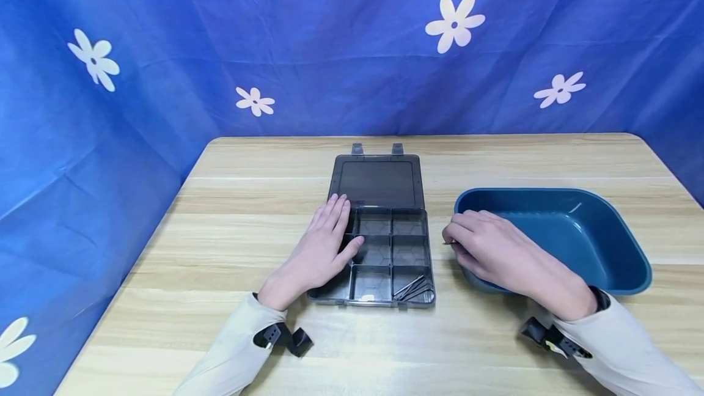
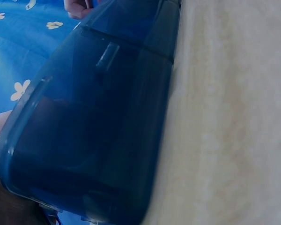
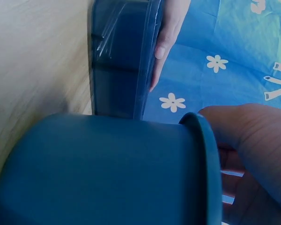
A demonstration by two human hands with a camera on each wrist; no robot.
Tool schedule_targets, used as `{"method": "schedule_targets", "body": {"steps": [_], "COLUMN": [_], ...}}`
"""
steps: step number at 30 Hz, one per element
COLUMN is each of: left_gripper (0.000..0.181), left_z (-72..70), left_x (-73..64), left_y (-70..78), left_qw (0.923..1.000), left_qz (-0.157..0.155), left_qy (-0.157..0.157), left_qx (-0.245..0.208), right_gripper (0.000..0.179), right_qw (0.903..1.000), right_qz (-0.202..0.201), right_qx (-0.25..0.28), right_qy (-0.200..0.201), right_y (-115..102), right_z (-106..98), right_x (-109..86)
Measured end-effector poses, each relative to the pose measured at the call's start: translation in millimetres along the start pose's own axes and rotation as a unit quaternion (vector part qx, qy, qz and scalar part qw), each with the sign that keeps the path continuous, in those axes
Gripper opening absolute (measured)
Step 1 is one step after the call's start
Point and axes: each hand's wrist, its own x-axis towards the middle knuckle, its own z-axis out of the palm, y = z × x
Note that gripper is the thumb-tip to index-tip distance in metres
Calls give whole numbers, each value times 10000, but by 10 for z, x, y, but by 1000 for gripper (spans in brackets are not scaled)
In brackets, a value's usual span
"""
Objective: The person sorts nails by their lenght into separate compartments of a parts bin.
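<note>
off-white sleeves (image 1: 233,350), black wrist straps (image 1: 601,299)

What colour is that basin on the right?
The basin is dark teal-blue, clearest in the head view.

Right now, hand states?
Left hand: open, resting on the compartment box.
Right hand: closed, apparently pinching a thin dark piece.

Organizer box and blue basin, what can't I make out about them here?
Head view: the left hand partly hides left compartments of the organizer box.
Head view: the thin item at the right hand is too small to identify.
Right wrist view: the blue basin hides its own inside; the bottom edge cuts it off.
</note>
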Motion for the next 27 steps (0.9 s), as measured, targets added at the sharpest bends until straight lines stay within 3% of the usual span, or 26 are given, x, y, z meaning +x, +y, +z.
{"method": "schedule_targets", "body": {"steps": [10,21,27], "left_gripper": [70,71,70], "left_z": [-8,8,10], "left_x": [2,1,-1], "left_y": [2,-2,-3], "left_qw": [10000,10000,10000], "left_qz": [6,9,7], "left_qy": [39,65,86], "left_qx": [40,35,-3], "right_gripper": [15,12,8], "right_qw": [9997,9978,9969], "right_qz": [-252,-327,-404], "right_qx": [21,51,157], "right_qy": [42,-580,-651], "right_y": [-46,-232,-362], "right_z": [58,200,265], "right_x": [102,229,314]}}
